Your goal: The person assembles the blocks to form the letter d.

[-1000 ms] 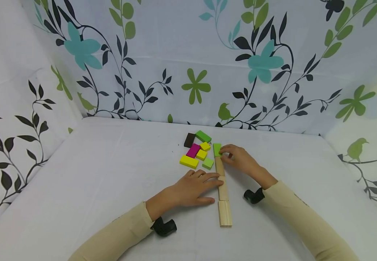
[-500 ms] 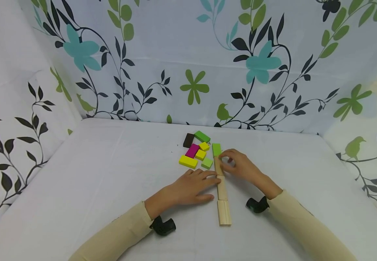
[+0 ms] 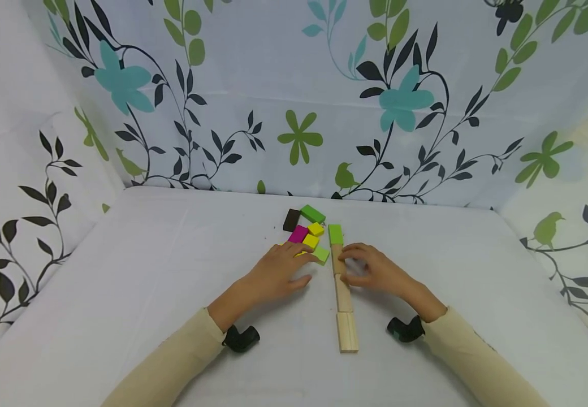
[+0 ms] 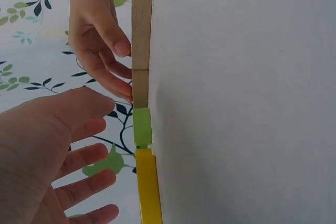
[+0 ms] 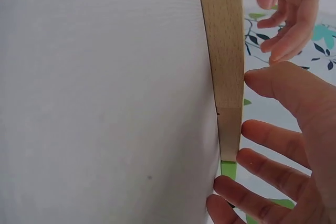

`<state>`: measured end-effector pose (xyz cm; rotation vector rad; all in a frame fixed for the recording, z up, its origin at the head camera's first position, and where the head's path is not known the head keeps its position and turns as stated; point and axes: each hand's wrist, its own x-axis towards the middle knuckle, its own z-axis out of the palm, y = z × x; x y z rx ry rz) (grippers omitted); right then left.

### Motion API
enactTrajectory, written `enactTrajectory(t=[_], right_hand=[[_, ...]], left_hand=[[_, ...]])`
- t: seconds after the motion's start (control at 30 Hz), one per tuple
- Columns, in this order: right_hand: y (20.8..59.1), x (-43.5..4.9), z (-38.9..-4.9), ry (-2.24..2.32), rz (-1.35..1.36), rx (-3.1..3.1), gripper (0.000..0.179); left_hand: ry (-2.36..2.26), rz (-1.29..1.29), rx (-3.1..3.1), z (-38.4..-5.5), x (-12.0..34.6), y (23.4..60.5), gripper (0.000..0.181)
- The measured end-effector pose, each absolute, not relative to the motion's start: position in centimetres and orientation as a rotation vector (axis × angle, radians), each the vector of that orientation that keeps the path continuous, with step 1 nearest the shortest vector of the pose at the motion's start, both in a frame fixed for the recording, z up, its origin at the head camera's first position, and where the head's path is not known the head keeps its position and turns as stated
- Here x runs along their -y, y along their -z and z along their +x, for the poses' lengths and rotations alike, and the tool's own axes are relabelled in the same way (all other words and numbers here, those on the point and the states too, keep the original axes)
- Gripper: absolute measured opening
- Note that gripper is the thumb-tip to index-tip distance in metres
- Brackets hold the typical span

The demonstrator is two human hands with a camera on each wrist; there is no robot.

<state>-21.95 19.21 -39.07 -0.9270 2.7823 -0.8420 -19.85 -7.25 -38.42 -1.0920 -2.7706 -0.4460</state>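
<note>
A straight row runs away from me: three plain wooden blocks [image 3: 347, 332] end to end, with a light green block [image 3: 335, 233] at the far end. My right hand [image 3: 377, 271] lies along the row's right side, fingertips at the wooden blocks; in the right wrist view its thumb and fingers [image 5: 270, 137] are spread along them, not wrapped around. Left of the row my left hand [image 3: 273, 271] is over the near edge of the coloured blocks, fingers loosely spread, and partly covers a yellow block [image 4: 149, 187]. Nothing is gripped in it.
The coloured group has a dark brown block [image 3: 291, 220], a green block [image 3: 313, 213], a magenta block [image 3: 298, 233], small yellow blocks [image 3: 311, 242] and another light green block [image 3: 321, 254]. White cloth covers the table [image 3: 197, 243]; a patterned curtain [image 3: 253, 85] hangs behind.
My left hand has left the wooden row and moved left and slightly away, over the coloured blocks. My right hand has slid nearer along the row from the green end block.
</note>
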Motion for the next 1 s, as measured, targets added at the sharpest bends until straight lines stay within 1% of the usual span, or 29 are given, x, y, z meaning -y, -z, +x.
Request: enactTrajectory(t=[0.23, 0.53, 0.73, 1.0], right_hand=[[39.3, -19.3, -21.8, 0.853, -0.939, -2.767, 0.041], [39.4, -19.4, -21.8, 0.868, -0.935, -2.771, 0.042], [39.5, -19.4, -21.8, 0.880, -0.938, -2.773, 0.042], [39.6, -19.5, -21.7, 0.886, -0.946, -2.773, 0.042]], left_hand=[[0.398, -0.957, 2.841, -20.5, 8.5, 38.5, 0.042], [0.404, -0.877, 2.902, -20.9, 9.2, 38.4, 0.042], [0.459, -0.884, 2.933, -21.1, 9.4, 38.8, 0.036], [0.459, -0.921, 2.904, -21.2, 9.5, 38.9, 0.035]])
